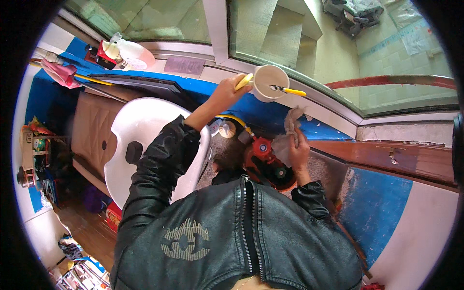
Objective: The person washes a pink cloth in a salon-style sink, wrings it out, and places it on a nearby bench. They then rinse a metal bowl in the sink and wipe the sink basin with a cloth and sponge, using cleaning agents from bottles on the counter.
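Note:
My left hand (233, 90) grips a yellow handle (244, 82) beside a whitish cup-like container (271, 78) at the window ledge; whether the handle belongs to the container I cannot tell. A second yellow-handled tool (294, 92) with a dark and metal end leans over the container's rim. My right hand (299, 149), lower and to the right, holds a crumpled greyish cloth (293, 119). Below, near this hand, stands a red gas cylinder (250, 159) with a red regulator (262, 146) and a yellow hose (235, 117).
A white shampoo basin (156, 116) with a black neck rest and a brown padded seat (96, 127) lie left. Spray bottle (136, 54) and smaller containers stand on the ledge. Window frames (217, 32) run along the far side. A brown wooden rail (384, 156) crosses the right.

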Available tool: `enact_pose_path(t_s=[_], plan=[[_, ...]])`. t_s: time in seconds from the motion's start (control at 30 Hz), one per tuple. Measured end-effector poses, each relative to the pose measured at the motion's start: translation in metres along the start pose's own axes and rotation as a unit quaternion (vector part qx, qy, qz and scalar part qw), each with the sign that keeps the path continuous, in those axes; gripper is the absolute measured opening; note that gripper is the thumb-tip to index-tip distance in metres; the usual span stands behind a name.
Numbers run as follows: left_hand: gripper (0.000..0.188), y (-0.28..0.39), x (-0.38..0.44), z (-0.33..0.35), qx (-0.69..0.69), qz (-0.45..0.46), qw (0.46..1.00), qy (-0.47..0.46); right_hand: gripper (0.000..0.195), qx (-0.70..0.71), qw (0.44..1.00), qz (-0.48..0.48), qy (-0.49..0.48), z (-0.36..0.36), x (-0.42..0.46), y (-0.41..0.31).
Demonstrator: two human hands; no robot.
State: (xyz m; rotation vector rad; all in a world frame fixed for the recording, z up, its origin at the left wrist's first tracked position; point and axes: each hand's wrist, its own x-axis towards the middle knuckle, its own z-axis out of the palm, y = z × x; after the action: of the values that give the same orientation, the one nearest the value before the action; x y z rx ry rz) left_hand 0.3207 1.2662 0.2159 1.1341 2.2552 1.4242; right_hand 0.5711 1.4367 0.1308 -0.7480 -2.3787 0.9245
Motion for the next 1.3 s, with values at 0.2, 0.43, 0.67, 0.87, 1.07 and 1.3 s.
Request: enact_pose_path(t_s=[0.2,0.43,0.67,0.87,1.07,1.3], plan=[[0.031,0.019,0.011,0.037,0.003,0.034,0.999,0.010,0.031,0.023,1.000,0.007,-0.013,0.002,-0.010,-0.007],[0.031,0.019,0.011,0.051,-0.025,0.038,0.999,0.025,0.033,0.026,0.999,0.029,0.009,-0.005,-0.017,0.002],[0.042,0.008,0.008,0.049,0.003,0.092,0.994,0.065,0.032,0.029,0.999,0.038,-0.013,-0.005,-0.019,0.003],[0.046,0.002,-0.012,0.026,-0.177,-0.057,0.980,0.073,0.033,0.028,0.998,0.012,-0.053,0.013,-0.023,0.001],[0.065,-0.039,-0.055,-0.015,-0.500,-0.298,0.802,0.131,0.032,0.036,0.987,-0.029,-0.154,0.043,-0.028,-0.022],[0.058,-0.051,-0.051,-0.032,0.176,-0.035,0.977,0.114,0.031,0.055,0.974,-0.089,-0.203,0.070,-0.023,-0.033]])
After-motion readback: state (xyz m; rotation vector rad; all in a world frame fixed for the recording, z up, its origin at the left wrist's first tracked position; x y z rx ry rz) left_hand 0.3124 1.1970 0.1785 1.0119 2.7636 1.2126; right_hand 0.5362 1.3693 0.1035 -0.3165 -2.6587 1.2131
